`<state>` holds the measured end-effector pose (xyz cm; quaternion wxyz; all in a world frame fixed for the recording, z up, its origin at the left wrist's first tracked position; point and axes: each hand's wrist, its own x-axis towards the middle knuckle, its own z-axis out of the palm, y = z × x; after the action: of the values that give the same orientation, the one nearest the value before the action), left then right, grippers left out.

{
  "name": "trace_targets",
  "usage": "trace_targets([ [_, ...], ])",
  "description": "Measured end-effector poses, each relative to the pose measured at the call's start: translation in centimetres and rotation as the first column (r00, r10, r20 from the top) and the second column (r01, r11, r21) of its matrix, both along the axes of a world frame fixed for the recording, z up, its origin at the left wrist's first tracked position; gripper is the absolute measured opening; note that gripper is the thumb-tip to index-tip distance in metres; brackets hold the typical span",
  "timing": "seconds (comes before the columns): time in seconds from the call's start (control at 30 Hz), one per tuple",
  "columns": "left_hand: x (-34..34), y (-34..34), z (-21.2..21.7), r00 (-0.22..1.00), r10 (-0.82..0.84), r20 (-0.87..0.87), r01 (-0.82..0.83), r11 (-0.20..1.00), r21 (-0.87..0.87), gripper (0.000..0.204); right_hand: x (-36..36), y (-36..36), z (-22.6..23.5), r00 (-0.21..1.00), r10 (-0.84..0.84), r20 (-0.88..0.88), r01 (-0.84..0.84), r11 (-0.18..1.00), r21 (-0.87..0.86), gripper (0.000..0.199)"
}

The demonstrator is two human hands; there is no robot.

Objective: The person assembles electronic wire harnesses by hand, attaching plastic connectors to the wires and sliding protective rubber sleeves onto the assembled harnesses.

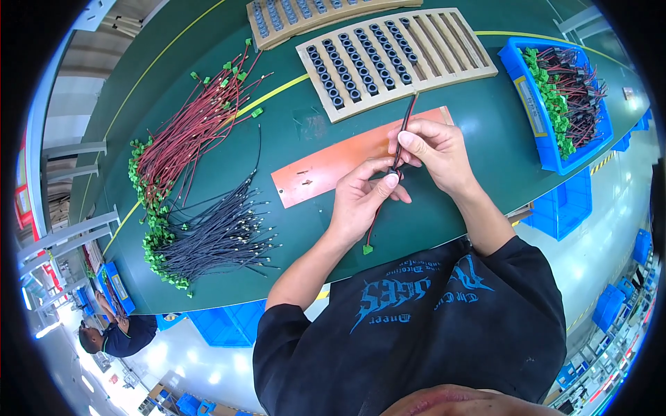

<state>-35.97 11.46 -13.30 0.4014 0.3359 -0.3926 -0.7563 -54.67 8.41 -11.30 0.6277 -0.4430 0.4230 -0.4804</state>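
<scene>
My left hand (359, 197) is closed, thumb and fingers pinching a red-and-black wire lead (410, 111) beside a small dark round part that the fingers partly hide. Just above it, my right hand (437, 154) pinches the same lead between thumb and fingertips. The lead's upper end points toward the tray, while its lower end hangs below my left hand with a green connector (368, 249). Both hands are over the near edge of an orange-brown board (333, 163). Past the board, a tan slotted tray (423, 78) has rows of black ring-shaped parts (365, 62) in its left slots.
Red wires (184, 142) and black wires (222, 232) with green connectors lie on the green table (295, 239) at left. A blue bin (551, 156) of finished-looking leads stands at right. Another tray (305, 28) is at the back. A person (125, 333) sits beyond the left edge.
</scene>
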Motion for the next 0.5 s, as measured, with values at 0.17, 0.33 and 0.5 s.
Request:
trace_targets([
  [0.17, 0.1, -0.1, 0.5, 0.997, -0.071, -0.002, 0.071, 0.997, 0.042, 0.03, 0.0, -0.1, 1.0, 0.988, -0.016, 0.153, 0.002, 0.996, 0.092, 0.025],
  [0.33, -0.2, 0.4, 0.1, 0.984, -0.177, -0.022, 0.177, 0.984, 0.034, 0.031, -0.5, -0.3, 0.4, 0.986, -0.112, 0.125, 0.106, 0.993, 0.05, 0.029],
  [0.5, -0.3, 0.8, -0.6, 0.98, -0.182, -0.085, 0.186, 0.982, 0.043, 0.031, -0.4, -0.2, 0.3, 0.985, -0.136, 0.11, 0.132, 0.99, 0.041, 0.029],
])
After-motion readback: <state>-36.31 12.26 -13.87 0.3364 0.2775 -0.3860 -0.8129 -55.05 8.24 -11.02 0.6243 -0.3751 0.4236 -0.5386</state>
